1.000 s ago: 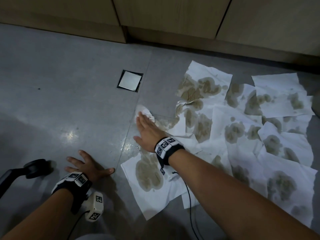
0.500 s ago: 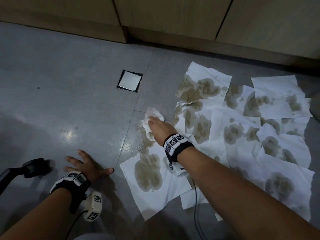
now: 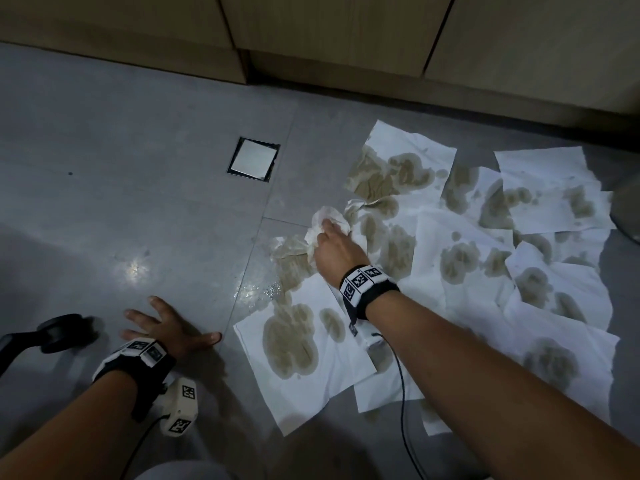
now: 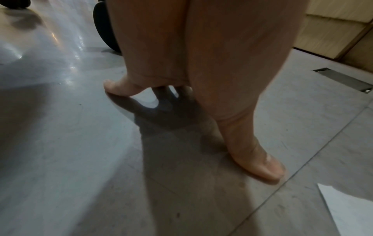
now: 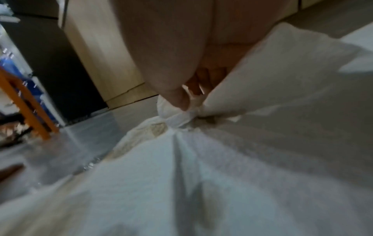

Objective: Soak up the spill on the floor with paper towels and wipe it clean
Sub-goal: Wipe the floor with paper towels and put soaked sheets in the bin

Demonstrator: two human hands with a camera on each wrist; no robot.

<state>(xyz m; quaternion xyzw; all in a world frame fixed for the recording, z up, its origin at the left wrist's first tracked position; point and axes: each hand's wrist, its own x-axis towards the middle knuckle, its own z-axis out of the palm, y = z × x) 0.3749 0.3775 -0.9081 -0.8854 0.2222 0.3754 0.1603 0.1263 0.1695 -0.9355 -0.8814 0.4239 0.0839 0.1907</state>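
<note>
Several white paper towels (image 3: 485, 258) with brown soaked patches cover the grey floor at centre and right. My right hand (image 3: 334, 242) grips a bunched, wet towel (image 3: 323, 218) at their left edge; the right wrist view shows the thumb and fingers pinching the gathered paper (image 5: 181, 115). A wet film of spill (image 3: 258, 289) glistens on the tile just left of the towels. My left hand (image 3: 166, 325) rests flat on the dry floor at lower left, fingers spread (image 4: 262, 162), holding nothing.
Wooden cabinet fronts (image 3: 346, 36) run along the back. A square metal floor drain (image 3: 254, 160) sits left of the towels. A black object (image 3: 59, 332) lies at the far left. A thin black cable (image 3: 403, 393) trails over the near towels.
My right hand went from flat on the towel to curled around it, bunching the paper and dragging it up and to the right. The left hand stayed put.
</note>
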